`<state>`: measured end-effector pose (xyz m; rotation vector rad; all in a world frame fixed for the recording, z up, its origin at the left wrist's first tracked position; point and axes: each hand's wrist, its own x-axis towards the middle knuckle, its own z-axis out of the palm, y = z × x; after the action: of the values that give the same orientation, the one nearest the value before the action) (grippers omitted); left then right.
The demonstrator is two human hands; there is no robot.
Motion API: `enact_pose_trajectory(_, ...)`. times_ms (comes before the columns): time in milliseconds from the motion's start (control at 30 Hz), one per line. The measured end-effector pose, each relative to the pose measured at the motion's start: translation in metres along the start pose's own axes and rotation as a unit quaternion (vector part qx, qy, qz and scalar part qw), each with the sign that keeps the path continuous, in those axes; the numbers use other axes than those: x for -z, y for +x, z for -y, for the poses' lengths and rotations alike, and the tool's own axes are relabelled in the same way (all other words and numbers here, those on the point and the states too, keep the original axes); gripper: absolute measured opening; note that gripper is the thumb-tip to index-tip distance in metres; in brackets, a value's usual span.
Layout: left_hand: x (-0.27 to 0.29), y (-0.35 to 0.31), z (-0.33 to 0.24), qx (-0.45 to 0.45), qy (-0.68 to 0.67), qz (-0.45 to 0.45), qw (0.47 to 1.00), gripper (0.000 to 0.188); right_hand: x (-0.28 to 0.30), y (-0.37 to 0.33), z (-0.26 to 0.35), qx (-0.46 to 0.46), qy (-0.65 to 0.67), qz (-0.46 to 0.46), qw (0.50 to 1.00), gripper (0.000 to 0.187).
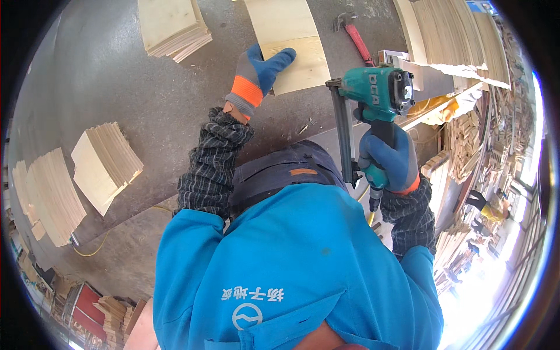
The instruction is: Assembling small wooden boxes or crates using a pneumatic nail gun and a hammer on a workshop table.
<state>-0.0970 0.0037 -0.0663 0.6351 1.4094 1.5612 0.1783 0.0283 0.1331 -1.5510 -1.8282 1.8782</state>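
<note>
My left hand point(261, 74), in a blue, grey and orange work glove, grips the left edge of a thin, pale wooden board point(302, 61) on the dark workbench. Its thumb lies across the top face; the fingers at the edge are partly hidden. Against that board's far side lies another pale board point(280, 20). My right hand point(392, 156), gloved alike, is wrapped round the handle of a teal pneumatic nail gun point(366, 90). The gun's nose is just right of the board's near corner, and its long magazine runs back toward my body.
A red-handled hammer point(357, 39) lies beyond the nail gun. Stacks of thin boards stand at the far left point(172, 26), at the near left point(105, 166) and at the far right point(452, 35). The metal workbench point(157, 99) ends close to my waist. A yellow hose point(370, 219) hangs below the gun.
</note>
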Motion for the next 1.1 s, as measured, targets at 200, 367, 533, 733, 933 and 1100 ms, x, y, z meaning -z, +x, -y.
enact_pose_trajectory(200,0.001,-0.001,-0.005,0.008,0.024,0.000,1.000,0.049,-0.002,0.004,-0.003,-0.010,-0.012,-0.002,1.000,0.031)
enact_pose_trajectory(367,0.001,0.000,-0.003,0.011,0.021,0.002,1.000,0.051,-0.001,0.006,-0.011,-0.010,0.007,-0.010,1.000,0.028)
enact_pose_trajectory(533,0.001,-0.002,-0.003,-0.010,0.025,0.004,1.000,0.051,0.001,0.008,-0.013,-0.002,0.010,-0.004,1.000,0.022)
enact_pose_trajectory(733,0.000,-0.003,-0.005,0.009,0.017,0.002,1.000,0.049,0.000,0.006,-0.009,-0.006,-0.016,0.005,1.000,0.056)
enact_pose_trajectory(933,0.000,-0.004,-0.007,0.025,0.024,0.001,0.999,0.050,0.000,0.007,-0.010,-0.006,-0.021,0.008,1.000,0.056)
enact_pose_trajectory(1100,0.002,-0.001,0.000,0.006,0.023,0.003,1.000,0.051,-0.003,0.008,-0.009,-0.007,-0.008,-0.019,1.000,0.024)
